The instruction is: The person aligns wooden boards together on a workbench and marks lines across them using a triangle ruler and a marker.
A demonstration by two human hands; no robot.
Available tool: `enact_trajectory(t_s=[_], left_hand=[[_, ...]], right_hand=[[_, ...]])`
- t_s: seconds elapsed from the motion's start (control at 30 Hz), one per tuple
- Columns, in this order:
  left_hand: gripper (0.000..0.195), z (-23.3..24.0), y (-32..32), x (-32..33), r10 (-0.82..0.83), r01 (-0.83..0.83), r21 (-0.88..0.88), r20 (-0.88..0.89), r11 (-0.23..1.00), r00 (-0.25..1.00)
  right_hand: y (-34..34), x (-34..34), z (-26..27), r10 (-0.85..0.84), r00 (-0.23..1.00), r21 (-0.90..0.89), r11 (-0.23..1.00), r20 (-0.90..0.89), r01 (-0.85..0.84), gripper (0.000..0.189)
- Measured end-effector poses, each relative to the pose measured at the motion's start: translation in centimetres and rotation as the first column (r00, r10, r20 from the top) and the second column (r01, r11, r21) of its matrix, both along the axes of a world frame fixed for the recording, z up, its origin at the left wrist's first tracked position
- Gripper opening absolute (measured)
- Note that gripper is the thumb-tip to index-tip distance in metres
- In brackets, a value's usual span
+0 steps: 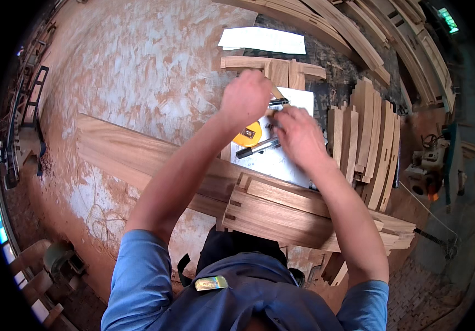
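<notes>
My left hand (246, 96) is curled closed over the papers, with a narrow tan strip (278, 93) coming out beside its fingers. What the strip is I cannot tell. A black pen-like piece (278, 101) crosses it. My right hand (299, 134) is bent and blurred at the strip's lower end; its grip is hidden. Below the left wrist lies a yellow tape measure (249, 135). A marker with a black cap (258, 148) rests on the handwritten paper sheet (268, 165). Across my front lie a long wooden board (129, 145) and several mortised wooden pieces (278, 213).
A folded white paper (262, 40) and a curved wooden rail (245, 63) lie farther off. Slotted wooden parts (365, 132) stand grouped at right, and long lumber (345, 33) is stacked at upper right. A machine (428, 165) stands on the right, another (64, 260) at lower left.
</notes>
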State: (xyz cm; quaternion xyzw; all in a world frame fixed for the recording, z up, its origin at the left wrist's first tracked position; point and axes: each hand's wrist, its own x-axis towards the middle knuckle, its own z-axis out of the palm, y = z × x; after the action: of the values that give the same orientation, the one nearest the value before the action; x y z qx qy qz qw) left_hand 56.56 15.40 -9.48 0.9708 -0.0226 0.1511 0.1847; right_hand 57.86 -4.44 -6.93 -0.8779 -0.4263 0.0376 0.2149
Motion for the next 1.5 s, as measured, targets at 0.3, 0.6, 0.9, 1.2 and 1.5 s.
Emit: enact_trajectory(t_s=[0.3,0.6,0.9,1.2,1.5], left_hand=[[0.018,-1.6,1.7,1.9,0.102,-0.094,0.045,-0.229,0.995,0.968],[0.020,1.2,3.4,2.4,0.257,-0.255,0.161,0.010,0.953,0.966],[0.042,9.0,5.1,-10.8,0.460,-0.403,-0.758,-0.154,0.513,0.875],[0.040,5.9,-12.6,-31.7,0.320,-0.463,-0.810,-0.573,-0.359,0.754],[0.038,3.2,-18.6,-31.7,0.327,-0.350,-0.732,-0.608,-0.585,0.724]], right_hand=[[3.6,3.3,-1.0,0.048,0.985,-0.278,0.961,0.169,0.001,0.021],[-3.9,2.2,4.2,-0.220,0.974,0.038,0.974,-0.054,0.222,0.016],[-12.8,-8.5,7.8,-0.378,0.650,0.164,0.772,-0.660,0.615,0.029],[-16.1,-20.6,6.2,0.016,0.752,0.270,0.938,-0.659,0.217,0.022],[-17.0,-21.9,5.1,0.172,0.948,0.225,0.968,-0.267,-0.112,0.033]])
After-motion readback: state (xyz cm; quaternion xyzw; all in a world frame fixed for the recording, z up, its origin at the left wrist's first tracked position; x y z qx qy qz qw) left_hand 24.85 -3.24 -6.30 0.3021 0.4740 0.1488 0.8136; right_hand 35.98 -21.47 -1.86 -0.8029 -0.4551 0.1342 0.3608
